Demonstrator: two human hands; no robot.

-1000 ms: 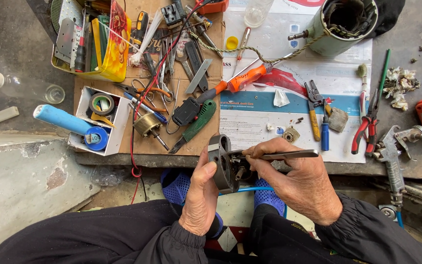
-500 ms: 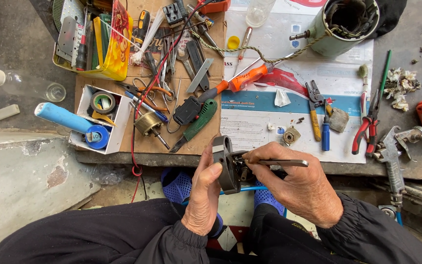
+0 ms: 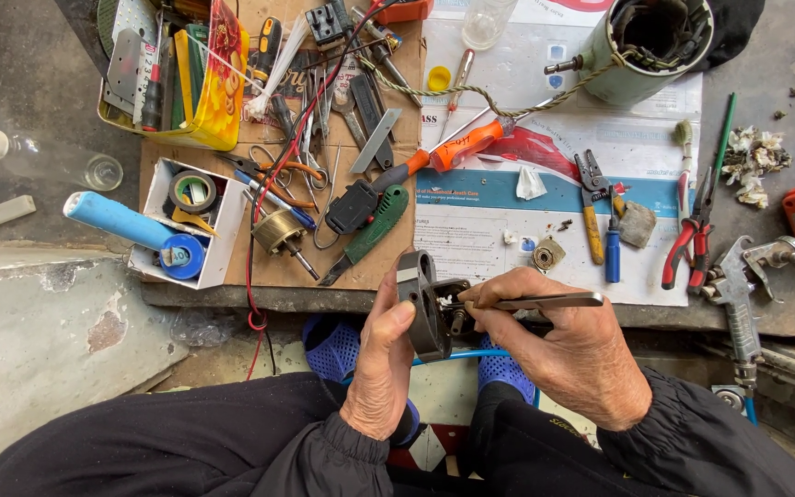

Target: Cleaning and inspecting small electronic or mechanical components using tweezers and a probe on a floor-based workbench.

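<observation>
Fingers point(image 3: 397, 317) around dark metal part point(image 3: 423, 304) above cluttered cardboard-and-paper workbench point(image 3: 471, 230), concrete floor.

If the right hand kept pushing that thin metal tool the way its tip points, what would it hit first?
The right hand holds a thin tool with its tip pointing left, at the dark round metal part in the left hand. It would meet that part first; the tip already seems to touch it.
</observation>
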